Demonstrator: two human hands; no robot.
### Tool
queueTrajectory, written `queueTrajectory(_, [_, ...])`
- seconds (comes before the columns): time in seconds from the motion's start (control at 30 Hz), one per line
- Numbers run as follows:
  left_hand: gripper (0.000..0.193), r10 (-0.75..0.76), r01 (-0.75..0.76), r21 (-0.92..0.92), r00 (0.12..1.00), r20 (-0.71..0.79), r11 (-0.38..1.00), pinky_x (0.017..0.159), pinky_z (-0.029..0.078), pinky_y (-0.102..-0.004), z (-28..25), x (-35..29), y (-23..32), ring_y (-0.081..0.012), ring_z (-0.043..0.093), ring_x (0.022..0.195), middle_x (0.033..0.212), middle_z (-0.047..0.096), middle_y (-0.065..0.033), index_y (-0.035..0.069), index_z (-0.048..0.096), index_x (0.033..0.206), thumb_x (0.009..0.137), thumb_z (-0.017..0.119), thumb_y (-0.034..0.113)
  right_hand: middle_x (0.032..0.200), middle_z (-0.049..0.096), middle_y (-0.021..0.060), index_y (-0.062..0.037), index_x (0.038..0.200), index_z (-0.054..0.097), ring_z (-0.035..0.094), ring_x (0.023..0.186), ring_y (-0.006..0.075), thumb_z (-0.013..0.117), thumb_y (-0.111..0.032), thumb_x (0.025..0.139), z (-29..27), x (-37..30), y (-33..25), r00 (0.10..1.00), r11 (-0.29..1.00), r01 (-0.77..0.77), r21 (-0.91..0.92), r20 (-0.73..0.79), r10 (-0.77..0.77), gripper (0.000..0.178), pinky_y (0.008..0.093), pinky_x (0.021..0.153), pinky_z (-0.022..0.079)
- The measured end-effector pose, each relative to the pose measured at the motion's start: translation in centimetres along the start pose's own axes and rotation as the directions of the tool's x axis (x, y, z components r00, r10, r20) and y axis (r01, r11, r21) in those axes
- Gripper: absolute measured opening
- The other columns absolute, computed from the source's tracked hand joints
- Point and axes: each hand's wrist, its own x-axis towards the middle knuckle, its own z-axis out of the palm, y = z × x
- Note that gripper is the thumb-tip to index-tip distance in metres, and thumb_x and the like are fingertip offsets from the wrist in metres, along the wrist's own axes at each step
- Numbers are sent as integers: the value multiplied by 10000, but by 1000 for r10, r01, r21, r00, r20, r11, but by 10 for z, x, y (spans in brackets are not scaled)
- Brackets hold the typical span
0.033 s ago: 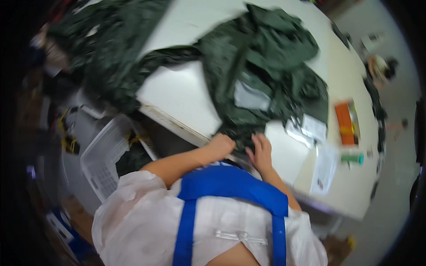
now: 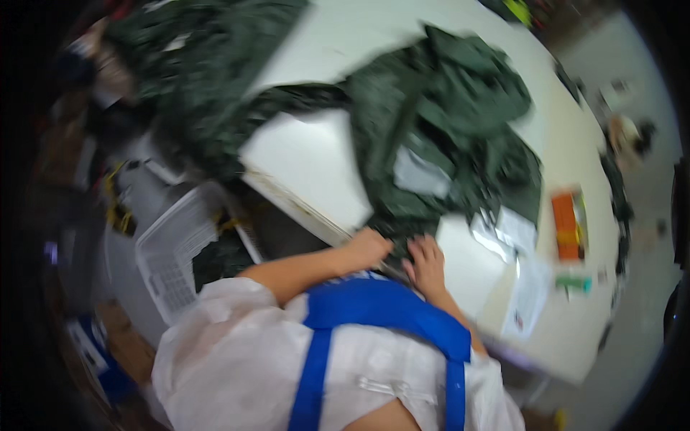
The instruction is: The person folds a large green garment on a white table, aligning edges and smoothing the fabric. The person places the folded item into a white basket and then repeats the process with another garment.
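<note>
A crumpled dark green garment [image 2: 402,179] of thin, slightly shiny cloth lies on the white table, a narrow end reaching the near edge. At that end my left hand [image 2: 368,248] is closed, its fingers curled on the cloth. Just to its right, my right hand [image 2: 426,266] rests against the same end, thumb apart from the fingers. A pale grey patch [image 2: 422,172] shows on the garment's middle. The fingertips are partly blurred, and the cloth under my left hand is hidden.
More dark green cloth [image 2: 194,93] hangs over the far left table edge. A white plastic basket [image 2: 162,248] with dark cloth inside stands at left. On the right lie clear plastic packets [image 2: 492,233], a paper sheet [image 2: 525,298], an orange box [image 2: 566,223] and a green cylindrical item [image 2: 573,282].
The whole view has shifted, so the table, garment and hands sit slightly lower and farther right. Both hands stay at the same end of the garment.
</note>
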Motion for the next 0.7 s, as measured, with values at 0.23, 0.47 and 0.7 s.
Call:
queueTrajectory(0.23, [182,-418,437,-44,883,214,899,708,489,-429,-15,20,13,-339,660,814,796,674,-139,43,572,934,818,525,176,936,620,145,-63,1088,599,568,889,351,650,-170,809,7,6,5,981,984,-174,23,94,172,303,451,818,420])
queueTrajectory(0.47, [177,-568,576,21,798,201,817,713,502,-429,-3,35,10,-315,647,902,943,656,-174,17,577,910,808,548,158,822,609,100,-69,903,643,567,796,302,680,-212,779,28,15,39,952,969,195,150,209,-224,193,398,737,432])
queueTrajectory(0.7, [145,-472,498,119,860,-193,859,690,502,-482,-6,89,-21,-310,652,800,791,666,-166,37,681,779,702,592,121,767,600,185,-24,788,630,581,754,375,642,-165,806,34,24,65,942,934,46,354,297,-159,143,440,688,459])
